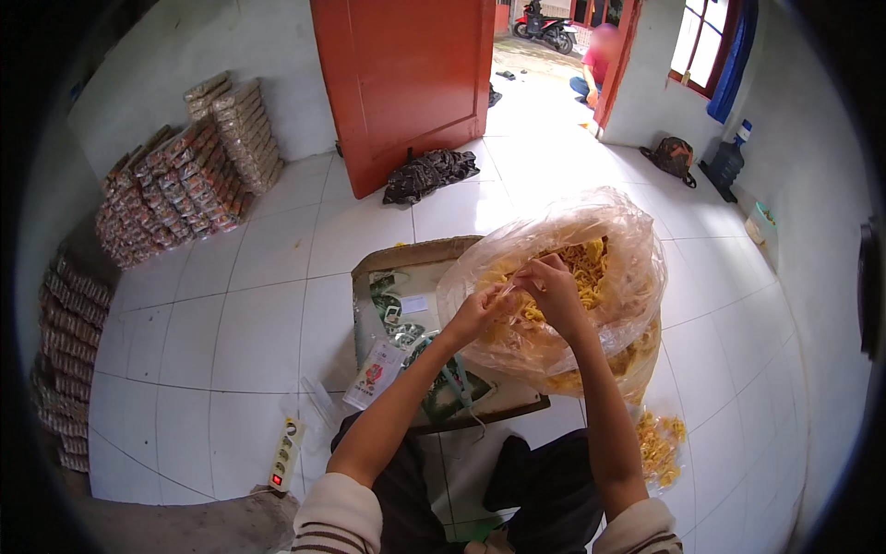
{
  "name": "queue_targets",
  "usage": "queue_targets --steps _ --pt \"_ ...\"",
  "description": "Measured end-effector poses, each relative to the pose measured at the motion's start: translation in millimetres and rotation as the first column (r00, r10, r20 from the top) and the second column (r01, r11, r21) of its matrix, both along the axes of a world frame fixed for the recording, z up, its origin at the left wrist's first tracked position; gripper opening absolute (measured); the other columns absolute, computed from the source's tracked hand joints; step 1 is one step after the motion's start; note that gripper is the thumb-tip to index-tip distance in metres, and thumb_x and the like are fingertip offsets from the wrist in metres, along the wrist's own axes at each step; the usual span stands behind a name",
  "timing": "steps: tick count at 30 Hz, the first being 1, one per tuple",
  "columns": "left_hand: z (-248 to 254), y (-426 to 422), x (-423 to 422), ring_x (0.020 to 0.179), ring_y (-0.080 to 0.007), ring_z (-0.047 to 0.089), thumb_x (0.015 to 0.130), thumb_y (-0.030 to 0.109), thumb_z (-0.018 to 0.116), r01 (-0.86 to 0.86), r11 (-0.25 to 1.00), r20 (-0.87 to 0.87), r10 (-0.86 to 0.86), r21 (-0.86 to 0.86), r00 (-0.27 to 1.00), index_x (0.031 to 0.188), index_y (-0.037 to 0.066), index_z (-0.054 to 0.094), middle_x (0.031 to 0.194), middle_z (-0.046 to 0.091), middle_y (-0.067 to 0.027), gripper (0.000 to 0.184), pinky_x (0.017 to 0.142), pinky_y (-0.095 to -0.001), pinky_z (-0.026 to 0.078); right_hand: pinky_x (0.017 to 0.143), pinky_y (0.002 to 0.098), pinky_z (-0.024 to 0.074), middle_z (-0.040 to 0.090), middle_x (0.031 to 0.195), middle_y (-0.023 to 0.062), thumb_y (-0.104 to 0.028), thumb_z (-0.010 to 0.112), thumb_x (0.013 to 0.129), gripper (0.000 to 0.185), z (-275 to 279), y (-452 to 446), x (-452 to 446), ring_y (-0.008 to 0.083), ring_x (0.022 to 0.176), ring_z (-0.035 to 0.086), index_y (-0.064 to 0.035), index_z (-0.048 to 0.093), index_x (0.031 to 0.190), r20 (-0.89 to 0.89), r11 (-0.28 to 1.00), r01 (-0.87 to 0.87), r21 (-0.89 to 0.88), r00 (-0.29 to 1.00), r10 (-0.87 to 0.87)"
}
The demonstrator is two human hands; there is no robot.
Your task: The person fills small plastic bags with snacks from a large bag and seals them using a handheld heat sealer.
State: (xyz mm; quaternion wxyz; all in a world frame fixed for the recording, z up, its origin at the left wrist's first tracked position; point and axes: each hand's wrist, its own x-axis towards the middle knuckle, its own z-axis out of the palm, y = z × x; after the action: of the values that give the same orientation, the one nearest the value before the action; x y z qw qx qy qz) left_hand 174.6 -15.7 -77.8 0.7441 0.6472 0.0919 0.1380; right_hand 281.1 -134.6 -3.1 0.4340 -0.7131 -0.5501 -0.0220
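A large clear plastic sack [646,277], its mouth wide, holds many yellow-brown curly snack pieces [588,288]. Above its near left side, my left hand [480,314] and my right hand [551,288] come close together, fingers pinched. Between the fingertips shows a thin, see-through piece of plastic, seemingly a small clear bag [509,283]; its lower part cannot be told from the sack behind. Left of my left hand, a printed white packet [377,372] lies on a low board [517,406], near a light-blue tool with a cord [459,379].
Filled snack bags [660,448] lie on the tiles at right. A power strip [286,452] and clear plastic [320,402] are at left. Stacked packs [175,185] line the wall. A dark cloth bundle [431,175] lies by the red door [406,83]. Outside sits a person [598,69].
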Motion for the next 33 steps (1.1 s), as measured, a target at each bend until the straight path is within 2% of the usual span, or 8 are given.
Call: queue_targets --steps 3,7,9,16,18,27,30,33 --pt "9.2 3.1 -5.2 0.087 -0.0067 0.054 0.086 0.038 0.056 0.066 0.996 -0.180 -0.055 0.056 0.982 0.117 0.002 0.048 0.098 0.058 -0.0040 0.048 0.076 -0.0221 0.044 0.075 0.0360 0.0406 0.059 0.076 0.0060 -0.010 0.066 0.072 0.009 -0.7 1.6 -1.9 0.0247 0.082 0.051 -0.0062 0.061 0.078 -0.036 0.999 -0.001 0.034 0.999 0.002" --pt "21.1 -4.2 -13.9 0.084 -0.0050 0.053 0.083 0.033 0.062 0.006 0.999 -0.106 -0.010 -0.039 0.994 0.109 0.004 0.052 0.092 0.058 -0.0014 0.040 0.073 -0.0214 0.043 0.080 0.0373 0.0356 0.060 0.076 0.0025 -0.014 0.067 0.073 0.009 -1.2 2.4 -1.9 0.0223 0.084 0.052 -0.0090 0.062 0.078 -0.024 0.999 -0.029 0.034 0.999 0.030" --pt "25.4 -5.0 -16.0 0.083 -0.0046 0.053 0.079 0.027 0.068 -0.174 0.982 -0.087 0.180 0.071 0.980 0.101 0.006 0.053 0.090 0.058 -0.0001 0.034 0.073 -0.0214 0.043 0.081 0.0374 0.0337 0.060 0.077 0.0017 -0.015 0.066 0.073 0.009 0.9 -0.3 -0.7 0.0215 0.085 0.051 -0.0097 0.063 0.078 0.026 1.000 -0.017 0.013 1.000 0.017" --pt "37.0 -6.8 -37.6 0.079 -0.0057 0.055 0.076 0.022 0.071 -0.202 0.941 -0.096 0.236 0.272 0.967 0.100 0.005 0.050 0.091 0.058 -0.0038 0.036 0.069 -0.0190 0.045 0.078 0.0349 0.0383 0.061 0.076 0.0033 -0.013 0.067 0.072 0.009 8.5 1.9 -13.6 0.0232 0.085 0.049 -0.0068 0.063 0.077 0.175 0.994 -0.100 0.053 0.980 0.089" --pt "46.7 -13.6 -47.6 0.082 -0.0055 0.055 0.079 0.020 0.068 -0.161 0.981 0.058 0.168 -0.111 0.984 0.102 0.003 0.051 0.092 0.059 -0.0034 0.033 0.071 -0.0192 0.045 0.078 0.0349 0.0381 0.060 0.076 0.0040 -0.012 0.067 0.072 0.010 18.1 2.6 -21.7 0.0239 0.086 0.048 -0.0057 0.062 0.077 0.142 0.991 -0.116 0.069 0.984 0.105" --pt "66.5 -18.0 -94.0 0.084 -0.0163 0.062 0.084 0.016 0.061 -0.271 0.962 0.126 0.266 0.022 0.956 0.112 0.002 0.048 0.104 0.060 -0.0093 0.034 0.073 -0.0254 0.049 0.076 0.0370 0.0372 0.053 0.083 0.0079 -0.012 0.064 0.075 0.012 33.9 13.8 -51.9 0.0277 0.085 0.045 -0.0012 0.060 0.077 0.151 0.962 -0.154 0.226 0.981 0.121" --pt "76.4 -22.6 -108.6 0.084 -0.0167 0.063 0.084 0.014 0.060 -0.301 0.950 0.070 0.296 0.085 0.953 0.113 0.003 0.048 0.104 0.060 -0.0096 0.034 0.072 -0.0252 0.050 0.077 0.0367 0.0388 0.052 0.088 0.0083 -0.015 0.064 0.077 0.015 40.0 10.7 -59.3 0.0256 0.085 0.046 -0.0010 0.059 0.078 0.060 0.945 -0.192 0.264 0.981 0.182" --pt "80.7 -26.3 -118.3 0.087 -0.0177 0.062 0.084 0.013 0.060 -0.371 0.926 0.105 0.363 0.071 0.926 0.113 0.003 0.048 0.105 0.059 -0.0102 0.033 0.074 -0.0255 0.049 0.077 0.0350 0.0424 0.051 0.091 0.0084 -0.019 0.065 0.078 0.019 41.3 6.1 -67.5 0.0221 0.087 0.049 -0.0010 0.059 0.079 -0.299 0.934 -0.243 0.263 0.900 0.318"
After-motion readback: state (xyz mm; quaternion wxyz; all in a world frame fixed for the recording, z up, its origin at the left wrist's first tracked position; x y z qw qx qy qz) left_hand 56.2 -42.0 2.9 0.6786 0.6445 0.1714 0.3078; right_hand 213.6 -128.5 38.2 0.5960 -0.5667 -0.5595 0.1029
